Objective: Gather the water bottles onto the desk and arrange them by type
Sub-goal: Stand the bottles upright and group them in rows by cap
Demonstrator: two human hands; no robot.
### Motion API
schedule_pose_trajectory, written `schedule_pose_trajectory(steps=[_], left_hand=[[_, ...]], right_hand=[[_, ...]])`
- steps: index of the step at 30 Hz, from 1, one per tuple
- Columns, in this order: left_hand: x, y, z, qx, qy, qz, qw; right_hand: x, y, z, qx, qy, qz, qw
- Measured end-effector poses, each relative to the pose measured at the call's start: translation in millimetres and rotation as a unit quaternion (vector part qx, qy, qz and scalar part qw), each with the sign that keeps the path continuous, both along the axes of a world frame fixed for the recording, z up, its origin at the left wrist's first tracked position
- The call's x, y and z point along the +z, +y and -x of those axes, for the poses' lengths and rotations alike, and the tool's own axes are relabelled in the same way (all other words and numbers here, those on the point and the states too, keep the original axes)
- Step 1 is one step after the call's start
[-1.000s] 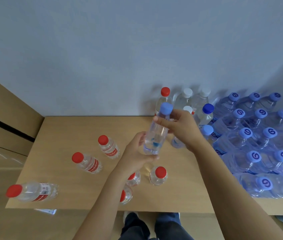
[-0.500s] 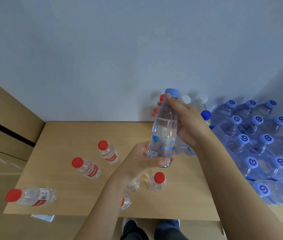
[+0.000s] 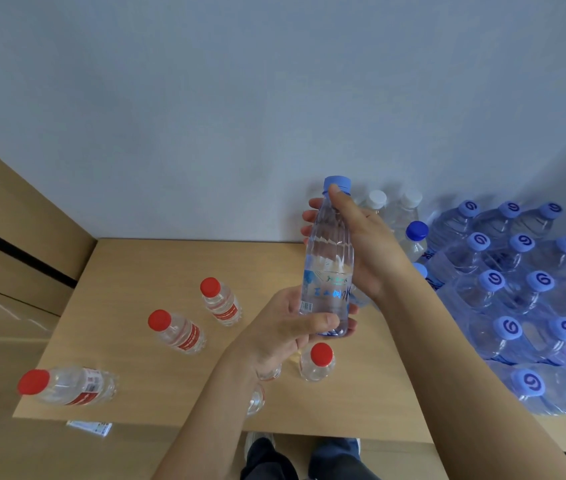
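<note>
Two hands are holding one blue-capped bottle (image 3: 327, 268) upright above the table (image 3: 143, 271), centre frame: left hand (image 3: 286, 329) fingers curling round its base, right hand (image 3: 361, 244) fingers wrapping its neck. Lowering it carelessly risks toppling the red-capped bottle (image 3: 317, 362) standing directly below.

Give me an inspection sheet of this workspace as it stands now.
Surface: light wooden desk, against a grey wall.
Job's things: clear light-blue-capped bottle held upright above desk; red-capped bottles scattered at left; blue-capped large bottles massed at right; white-capped bottles at the wall.
Clutter: white paper label at front edge.
Hands: left hand grips bottle's base; right hand grips its upper body.
Cables: nothing seen.
Surroundings: wooden cabinet at left.
</note>
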State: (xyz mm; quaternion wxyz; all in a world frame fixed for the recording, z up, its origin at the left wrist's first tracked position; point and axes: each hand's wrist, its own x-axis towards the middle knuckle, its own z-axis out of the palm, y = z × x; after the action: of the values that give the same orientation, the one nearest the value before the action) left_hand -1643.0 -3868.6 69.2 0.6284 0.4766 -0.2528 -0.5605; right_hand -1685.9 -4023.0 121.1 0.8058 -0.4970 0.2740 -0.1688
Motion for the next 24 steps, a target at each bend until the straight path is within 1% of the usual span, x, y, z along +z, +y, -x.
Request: schedule_pose_trajectory(steps=[3,5,8,10,14,17,20,24], left_hand=[[-3,0,-1,-0.005,-0.003,-0.004,1.000],[-5,-1,-2,-0.011,-0.030,-0.020,0.999],[-11,-7,-8,-0.022,-0.142,-0.077,0.987],[-18,-12,-15,-0.027,-0.187,-0.111,0.976],[-39,-25,-28,-0.043,-0.222,-0.162,0.961],[-53,-34,-40,-0.077,-0.224,-0.194,0.952],[-64,-46,-53,-0.115,-0.258,-0.206,0.937],[-86,-59,-63,-0.150,-0.313,-0.211,0.914]], right_hand=[[-2,0,0,0.003,0.005,0.009,1.000],[-4,-1,-1,0.002,0.017,0.027,0.999],[-9,-5,0,-0.001,0.043,0.078,0.996],[-14,-7,3,-0.004,0.055,0.107,0.993],[-29,-7,11,0.006,0.093,0.184,0.978],[-44,-8,17,0.035,0.131,0.234,0.963],[-63,-6,23,0.056,0.172,0.243,0.953],[-83,-1,27,0.046,0.208,0.255,0.943]])
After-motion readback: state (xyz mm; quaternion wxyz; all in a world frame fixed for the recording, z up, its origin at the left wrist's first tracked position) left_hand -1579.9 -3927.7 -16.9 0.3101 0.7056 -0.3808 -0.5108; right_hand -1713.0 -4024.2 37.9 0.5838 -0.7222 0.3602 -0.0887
